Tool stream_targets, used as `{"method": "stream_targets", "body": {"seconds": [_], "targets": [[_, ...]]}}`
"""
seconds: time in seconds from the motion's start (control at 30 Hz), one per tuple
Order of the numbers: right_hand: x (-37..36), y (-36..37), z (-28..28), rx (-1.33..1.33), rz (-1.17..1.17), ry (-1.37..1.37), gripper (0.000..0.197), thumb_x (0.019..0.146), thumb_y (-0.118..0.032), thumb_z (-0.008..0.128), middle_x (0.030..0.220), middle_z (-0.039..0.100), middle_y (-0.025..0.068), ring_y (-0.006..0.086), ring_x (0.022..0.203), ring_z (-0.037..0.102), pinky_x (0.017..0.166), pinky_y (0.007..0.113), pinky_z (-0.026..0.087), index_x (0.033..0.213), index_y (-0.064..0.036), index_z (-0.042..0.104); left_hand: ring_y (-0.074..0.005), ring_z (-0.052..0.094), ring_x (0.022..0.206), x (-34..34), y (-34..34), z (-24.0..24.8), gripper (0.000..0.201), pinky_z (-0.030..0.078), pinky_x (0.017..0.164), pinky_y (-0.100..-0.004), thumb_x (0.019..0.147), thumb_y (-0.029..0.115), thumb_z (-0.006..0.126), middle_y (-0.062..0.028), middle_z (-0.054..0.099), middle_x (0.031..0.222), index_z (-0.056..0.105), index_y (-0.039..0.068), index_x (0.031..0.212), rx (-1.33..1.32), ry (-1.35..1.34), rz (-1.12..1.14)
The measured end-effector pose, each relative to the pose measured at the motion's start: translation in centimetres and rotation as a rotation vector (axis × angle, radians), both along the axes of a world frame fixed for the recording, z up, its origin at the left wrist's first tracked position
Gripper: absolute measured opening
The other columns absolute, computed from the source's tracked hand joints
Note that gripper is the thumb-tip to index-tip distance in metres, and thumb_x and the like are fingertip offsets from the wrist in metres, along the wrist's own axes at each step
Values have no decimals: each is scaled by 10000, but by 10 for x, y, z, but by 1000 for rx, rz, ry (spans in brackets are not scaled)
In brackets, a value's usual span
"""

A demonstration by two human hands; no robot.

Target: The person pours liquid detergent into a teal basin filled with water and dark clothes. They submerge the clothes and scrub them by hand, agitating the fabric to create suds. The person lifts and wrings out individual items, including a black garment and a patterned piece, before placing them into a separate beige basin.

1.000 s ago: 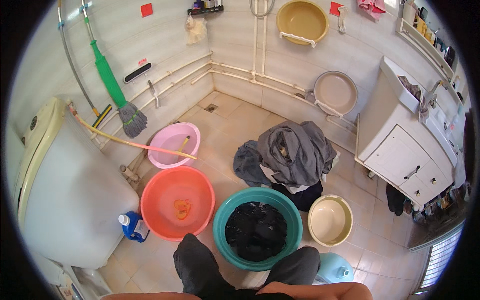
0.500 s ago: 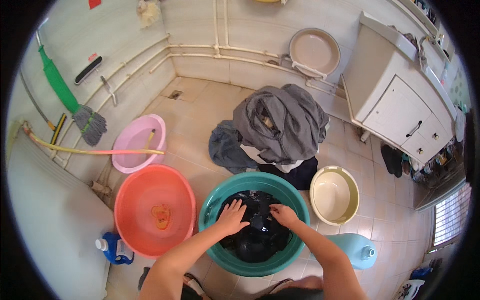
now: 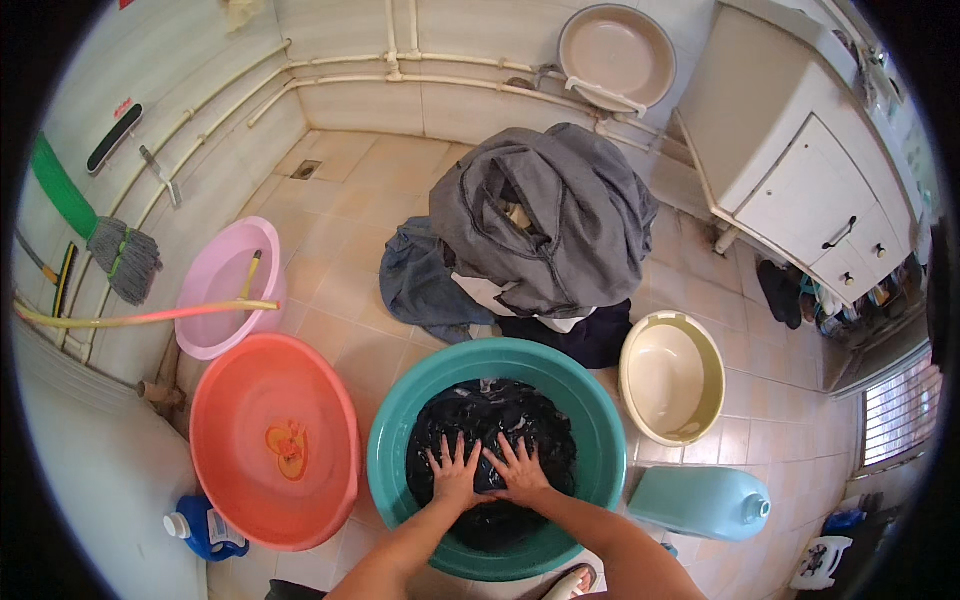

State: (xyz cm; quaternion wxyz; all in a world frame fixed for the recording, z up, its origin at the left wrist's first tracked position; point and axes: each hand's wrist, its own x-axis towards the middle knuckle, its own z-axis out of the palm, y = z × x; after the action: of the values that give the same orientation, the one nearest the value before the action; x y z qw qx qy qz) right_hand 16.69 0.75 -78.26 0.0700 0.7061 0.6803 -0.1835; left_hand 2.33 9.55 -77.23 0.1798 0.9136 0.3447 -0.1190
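Observation:
A green basin (image 3: 395, 420) stands on the tiled floor before me, holding a wet black garment (image 3: 545, 420) in dark water. My left hand (image 3: 458, 475) presses flat on the cloth with its fingers spread. Close beside it, my right hand (image 3: 517, 470) lies on the same cloth, fingers also spread and thumbs nearly touching. Neither hand grips anything. Part of the garment is under water and behind my wrists, so its kind cannot be made out.
An orange basin (image 3: 225, 430) and a pink basin (image 3: 205, 280) stand left, with a hose (image 3: 150, 317) crossing the pink one. Grey clothes (image 3: 590, 220) are piled beyond. A cream basin (image 3: 670, 380) and a light-blue jug (image 3: 690, 503) are right; a blue bottle (image 3: 207, 528) is lower left.
My hands have come closer together and nearer to me, now flat on the cloth. My right hand has opened from bent fingers. The view has shifted slightly.

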Motion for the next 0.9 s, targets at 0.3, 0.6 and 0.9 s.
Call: {"method": "stream_targets", "body": {"seconds": [0.3, 0.6, 0.9], "targets": [[5, 41, -59, -200, -159, 156, 403, 833, -368, 488, 1200, 448, 165, 332, 1122, 453, 837, 447, 454, 1165, -141, 514, -264, 387, 1226, 24, 29, -84, 338, 331, 927, -551, 885, 258, 393, -106, 436, 1285, 468, 141, 1193, -60, 288, -113], [47, 81, -38, -137, -380, 505, 563, 782, -455, 592, 1096, 595, 186, 271, 1053, 558, 884, 371, 438, 1110, 2, 573, -283, 565, 1013, 18, 77, -54, 465, 445, 842, -361, 797, 302, 645, -173, 583, 1077, 504, 38, 1154, -487, -363, 432], [34, 36, 66, -27, -850, 1626, 247, 762, -177, 705, 841, 600, 6, 99, 777, 553, 726, 234, 437, 930, -26, 608, -243, 620, 856, -11, 83, -25, 513, 462, 783, -339, 797, 461, 593, -152, 646, 916, 629, -6, 1006, -786, -147, 643]]}}
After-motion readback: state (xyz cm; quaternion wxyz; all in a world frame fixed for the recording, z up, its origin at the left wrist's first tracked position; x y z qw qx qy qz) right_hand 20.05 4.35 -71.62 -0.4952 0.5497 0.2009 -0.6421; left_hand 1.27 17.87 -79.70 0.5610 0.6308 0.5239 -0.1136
